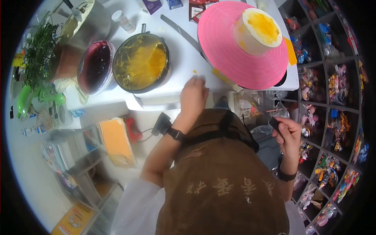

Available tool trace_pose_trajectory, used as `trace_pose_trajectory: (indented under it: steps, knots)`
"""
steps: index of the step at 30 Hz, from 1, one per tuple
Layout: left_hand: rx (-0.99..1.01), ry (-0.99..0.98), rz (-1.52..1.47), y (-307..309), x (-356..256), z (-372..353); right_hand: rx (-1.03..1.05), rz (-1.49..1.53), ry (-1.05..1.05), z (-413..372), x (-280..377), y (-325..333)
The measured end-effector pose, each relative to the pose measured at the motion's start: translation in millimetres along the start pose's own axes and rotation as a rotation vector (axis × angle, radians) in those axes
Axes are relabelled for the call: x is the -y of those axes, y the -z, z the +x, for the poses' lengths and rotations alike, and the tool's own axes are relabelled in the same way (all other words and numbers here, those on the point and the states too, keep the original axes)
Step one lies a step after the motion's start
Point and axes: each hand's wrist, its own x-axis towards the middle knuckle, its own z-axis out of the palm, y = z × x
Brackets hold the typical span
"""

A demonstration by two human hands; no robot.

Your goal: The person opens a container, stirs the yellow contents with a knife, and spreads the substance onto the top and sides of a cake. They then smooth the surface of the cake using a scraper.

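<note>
My right hand is wrapped round the black handle of a palette knife. Its long blade points up and left past the table edge, with yellow smears near the tip. On a pink turntable stands a white-frosted cake with a patch of yellow on top. My left hand rests at the table's front edge, fingers curled; whether anything is in them is hidden. A small yellow blob lies just beyond it. Left of that hand is a bowl of yellow glaze.
A tub of dark red filling stands beside the yellow bowl. Behind them are a large metal mixing bowl and a white-capped jar. Another long blade lies by the turntable. Shelves of wrapped toys line the right side.
</note>
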Motion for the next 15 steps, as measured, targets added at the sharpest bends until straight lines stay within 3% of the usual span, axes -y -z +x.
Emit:
trace_pose_trajectory:
  steps: [8, 15]
  knots:
    - [0.044, 0.027, 0.019, 9, 5, 2, -0.016, 0.014, 0.014, -10, -8, 3]
    - [-0.053, -0.035, 0.011, 9, 13, -1, -0.011, 0.010, 0.008, -10, -7, 1]
